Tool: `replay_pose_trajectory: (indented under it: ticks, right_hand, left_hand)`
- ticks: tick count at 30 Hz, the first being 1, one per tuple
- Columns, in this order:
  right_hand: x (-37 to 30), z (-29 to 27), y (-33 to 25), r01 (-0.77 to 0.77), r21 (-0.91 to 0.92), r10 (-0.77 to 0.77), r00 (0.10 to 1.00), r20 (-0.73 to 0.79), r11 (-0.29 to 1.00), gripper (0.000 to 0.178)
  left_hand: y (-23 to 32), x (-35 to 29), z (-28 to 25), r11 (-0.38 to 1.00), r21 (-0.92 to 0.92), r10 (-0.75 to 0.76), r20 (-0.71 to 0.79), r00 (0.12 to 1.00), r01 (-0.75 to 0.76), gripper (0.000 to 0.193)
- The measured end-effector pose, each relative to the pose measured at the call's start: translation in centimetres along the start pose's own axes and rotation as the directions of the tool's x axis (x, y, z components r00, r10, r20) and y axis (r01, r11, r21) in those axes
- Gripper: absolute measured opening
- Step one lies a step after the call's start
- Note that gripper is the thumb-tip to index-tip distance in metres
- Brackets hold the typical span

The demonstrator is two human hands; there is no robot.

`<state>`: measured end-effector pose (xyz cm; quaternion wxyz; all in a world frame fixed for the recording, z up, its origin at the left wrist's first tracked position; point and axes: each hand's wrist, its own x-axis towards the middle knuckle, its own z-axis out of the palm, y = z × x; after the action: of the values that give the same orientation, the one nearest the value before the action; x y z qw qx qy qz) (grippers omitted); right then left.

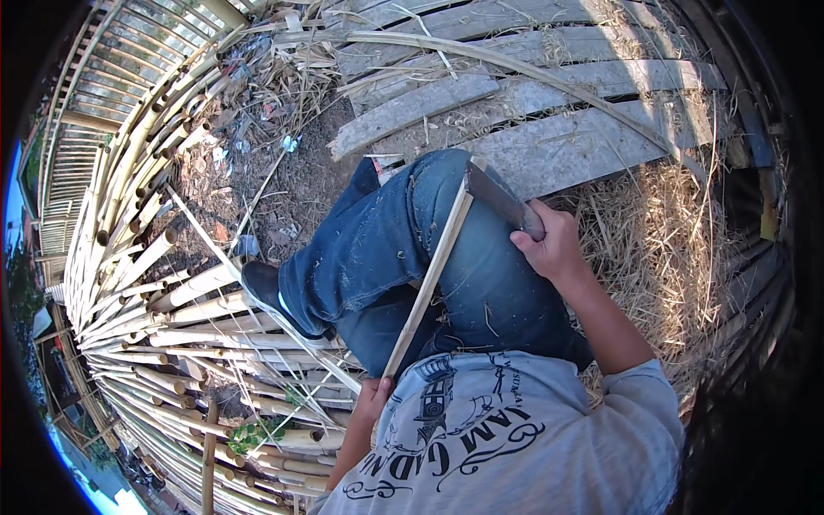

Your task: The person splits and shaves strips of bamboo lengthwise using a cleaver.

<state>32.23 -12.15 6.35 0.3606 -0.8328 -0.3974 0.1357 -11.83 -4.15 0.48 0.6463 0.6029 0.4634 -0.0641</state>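
Observation:
A long pale bamboo strip (427,287) runs slantwise across my bent jeans-clad legs (378,219). Its lower end is in my left hand (373,396), fingers closed round it near my shirt's hem. At the upper end, by my knee, the strip meets the tip of a dark broad-bladed knife (496,193). My right hand (552,242) is closed on that knife's handle, with the thumb laid along it. The blade points up and left over the knee. Whether its edge bites into the strip, I cannot tell.
Weathered planks (584,142) lie ahead, with a long curved strip (515,64) across them. Many bamboo poles (215,335) are piled at the left. Shavings (652,257) cover the ground at the right. Litter and dry scraps (249,154) lie beyond my shoe (262,283).

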Motion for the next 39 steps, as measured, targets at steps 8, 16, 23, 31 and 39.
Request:
replay_pose_trajectory:
  ticks: [8,16,23,31,39]
  right_hand:
    - [-0.3,-3.8,-1.6,-0.222,0.394,0.168,0.971,0.168,0.892,0.034]
    - [0.5,-5.6,-5.8,-0.462,0.662,0.210,0.880,0.427,0.590,0.025]
    - [0.9,-6.6,-6.7,-0.590,0.629,0.219,0.793,0.568,0.506,0.026]
    - [1.7,-6.1,-5.7,-0.614,0.589,0.191,0.760,0.621,0.526,0.018]
    - [2.2,-6.1,-5.3,-0.587,0.618,0.138,0.773,0.619,0.523,0.020]
  left_hand:
    - [-0.9,1.4,-0.2,1.000,0.012,-0.019,0.014,1.000,0.019,0.054]
    - [-2.7,1.4,0.6,0.987,0.158,0.045,-0.120,0.992,-0.026,0.050]
    - [-2.8,1.0,3.4,0.934,0.333,0.250,-0.347,0.904,-0.131,0.045]
    - [-2.7,0.7,4.1,0.894,0.436,0.298,-0.410,0.862,-0.102,0.041]
    - [-2.7,0.7,3.8,0.886,0.450,0.306,-0.381,0.873,-0.114,0.040]
